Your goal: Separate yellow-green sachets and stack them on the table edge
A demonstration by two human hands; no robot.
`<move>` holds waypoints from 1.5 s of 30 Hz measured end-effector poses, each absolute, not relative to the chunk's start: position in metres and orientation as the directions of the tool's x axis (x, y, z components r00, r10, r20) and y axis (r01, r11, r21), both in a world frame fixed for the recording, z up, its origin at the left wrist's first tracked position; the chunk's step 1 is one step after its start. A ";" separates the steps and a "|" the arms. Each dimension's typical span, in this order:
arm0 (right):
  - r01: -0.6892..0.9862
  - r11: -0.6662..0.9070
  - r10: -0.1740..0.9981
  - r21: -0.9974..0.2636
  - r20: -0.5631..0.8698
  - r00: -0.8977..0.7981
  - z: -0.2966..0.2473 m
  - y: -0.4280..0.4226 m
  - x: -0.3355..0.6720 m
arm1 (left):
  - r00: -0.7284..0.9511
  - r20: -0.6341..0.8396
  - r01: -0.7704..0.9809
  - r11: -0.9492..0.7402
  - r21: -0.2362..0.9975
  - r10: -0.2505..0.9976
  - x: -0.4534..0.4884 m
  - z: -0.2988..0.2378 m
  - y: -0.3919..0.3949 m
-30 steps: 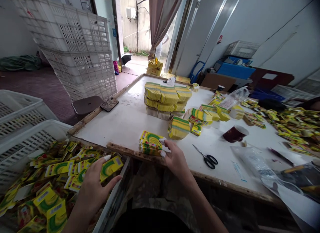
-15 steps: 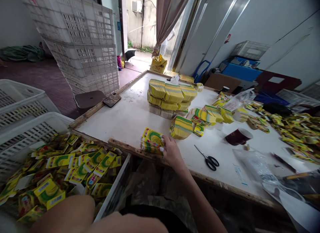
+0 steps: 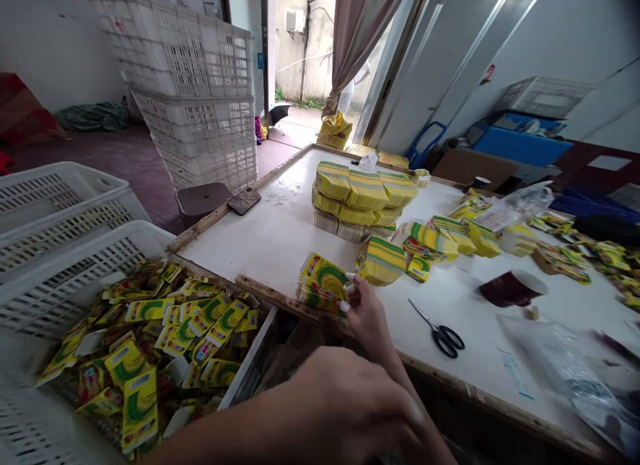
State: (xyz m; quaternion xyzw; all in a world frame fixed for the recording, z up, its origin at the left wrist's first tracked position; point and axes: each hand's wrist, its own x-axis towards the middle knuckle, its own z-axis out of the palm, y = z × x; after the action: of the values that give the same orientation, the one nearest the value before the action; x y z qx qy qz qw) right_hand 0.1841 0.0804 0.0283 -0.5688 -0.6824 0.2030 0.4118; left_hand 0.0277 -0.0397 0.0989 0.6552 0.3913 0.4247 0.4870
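Note:
My right hand (image 3: 369,313) grips the side of a small stack of yellow and green packets (image 3: 323,284) at the near wooden edge of the white table (image 3: 270,242). The stack is tilted, and white covers show on my fingertips. My left hand (image 3: 350,408) is close under the camera, back side up and blurred, over my lap to the right of the white crate (image 3: 125,252). Its fingers are hidden. Loose yellow packets (image 3: 155,338) fill that crate.
Banded bundles of packets (image 3: 365,198) are piled mid-table, with a single bundle (image 3: 383,260) nearer. Black scissors (image 3: 443,332), a dark red cup (image 3: 510,288) and a clear plastic bag (image 3: 565,365) lie to the right. A phone (image 3: 244,200) rests on the table's left edge, with stacked white crates (image 3: 195,85) behind.
My left hand left the crate of loose packets and swung right, up close to the camera. My right hand stayed on the stack, which now tilts. The view shifted left.

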 end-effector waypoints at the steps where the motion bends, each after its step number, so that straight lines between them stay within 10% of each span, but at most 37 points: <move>1: 0.559 0.263 0.947 -0.787 0.322 0.007 0.032 0.074 0.184 | 0.404 0.175 0.080 -0.226 0.971 0.898 0.023 0.094 -0.023; 6: 0.260 0.206 0.978 -0.943 0.208 -0.019 0.039 0.032 0.160 | -0.160 0.006 -0.519 -0.090 0.850 0.987 0.004 0.031 0.010; 13: 0.143 0.094 0.987 -0.985 0.073 -0.144 0.014 -0.008 0.113 | -0.117 -0.243 -0.864 0.021 0.503 0.963 0.013 0.013 0.008; 34: -0.267 -0.263 0.909 -0.927 -0.145 -0.391 0.006 -0.009 0.103 | -0.285 -0.386 -0.822 -0.016 0.570 0.877 0.011 0.005 0.011; 45: 0.137 0.090 0.988 -0.986 0.072 -0.133 0.009 0.006 0.133 | -0.302 -0.258 -0.671 -0.013 0.741 0.918 0.009 -0.012 0.015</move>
State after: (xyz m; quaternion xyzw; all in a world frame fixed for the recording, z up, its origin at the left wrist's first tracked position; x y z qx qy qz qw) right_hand 0.1334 0.0057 0.0086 -0.4807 -0.5856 0.4730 0.4498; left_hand 0.0088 0.0154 -0.0118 0.1506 0.4090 0.6957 0.5710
